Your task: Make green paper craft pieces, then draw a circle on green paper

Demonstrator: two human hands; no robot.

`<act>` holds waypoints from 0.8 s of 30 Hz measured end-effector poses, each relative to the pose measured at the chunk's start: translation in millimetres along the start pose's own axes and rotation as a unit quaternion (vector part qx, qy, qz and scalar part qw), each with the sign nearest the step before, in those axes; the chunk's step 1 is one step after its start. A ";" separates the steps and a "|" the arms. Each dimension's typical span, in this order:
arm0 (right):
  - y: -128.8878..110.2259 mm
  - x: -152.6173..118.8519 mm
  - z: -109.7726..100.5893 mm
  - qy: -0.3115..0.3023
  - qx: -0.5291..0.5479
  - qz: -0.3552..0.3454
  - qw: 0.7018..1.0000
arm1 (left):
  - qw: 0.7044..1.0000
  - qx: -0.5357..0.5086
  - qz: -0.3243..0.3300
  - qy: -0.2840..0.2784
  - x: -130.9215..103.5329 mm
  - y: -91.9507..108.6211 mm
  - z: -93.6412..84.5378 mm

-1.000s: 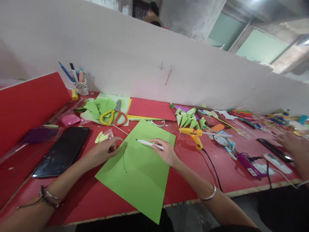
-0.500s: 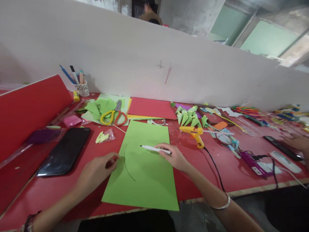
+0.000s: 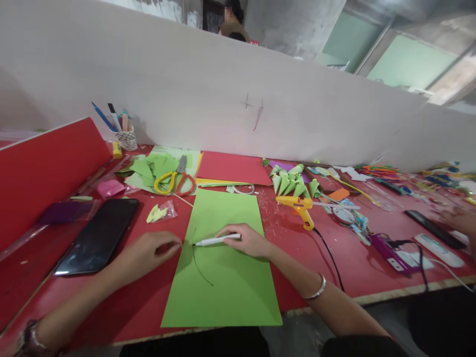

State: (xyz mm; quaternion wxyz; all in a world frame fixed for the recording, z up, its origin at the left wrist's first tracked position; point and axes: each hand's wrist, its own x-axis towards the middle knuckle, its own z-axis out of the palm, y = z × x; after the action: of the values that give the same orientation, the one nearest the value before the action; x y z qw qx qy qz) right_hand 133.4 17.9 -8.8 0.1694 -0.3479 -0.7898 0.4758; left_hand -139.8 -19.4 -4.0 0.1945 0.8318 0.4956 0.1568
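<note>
A green paper sheet (image 3: pixel 230 292) lies on the red table at the near edge. A thin curved dark line (image 3: pixel 201 271) runs down its left part. My right hand (image 3: pixel 243 239) is closed round a white pen (image 3: pixel 217 240), whose dark tip is at the upper part of that line. At the sheet's left edge is my left hand (image 3: pixel 154 253), its fingers curled with thumb and fingertips together. Whether anything is between them is too small to tell.
Scissors (image 3: pixel 174 181) rest on green scraps behind the sheet. A yellow glue gun (image 3: pixel 303 210) with a black cord lies to the right, near small green cones (image 3: pixel 292 183). A black phone (image 3: pixel 98 238) lies left. Another person's hand (image 3: pixel 459 218) is at far right.
My right hand has moved left with the pen, bringing its tip to the curved line. The sheet has shifted and turned slightly, its near edge moving right. My left hand has shifted slightly left.
</note>
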 end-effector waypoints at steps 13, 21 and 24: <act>6.6 3.3 7.2 0.035 -0.060 -0.008 0.998 | 0.987 0.144 -0.064 0.034 54.5 -23.9 10.5; 15.1 5.4 5.0 0.240 -0.055 0.066 0.967 | 0.997 0.068 -0.040 0.007 53.0 -27.8 10.4; 17.5 4.2 1.9 0.224 -0.033 0.063 0.972 | 0.999 0.039 -0.013 0.000 51.6 -24.2 9.9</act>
State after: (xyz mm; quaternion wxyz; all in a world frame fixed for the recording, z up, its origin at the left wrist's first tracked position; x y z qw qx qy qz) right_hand 136.1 25.1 -25.2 0.3002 -0.5005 -0.7232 0.3692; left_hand -130.1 35.1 -20.8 0.1641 0.8324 0.5118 0.1352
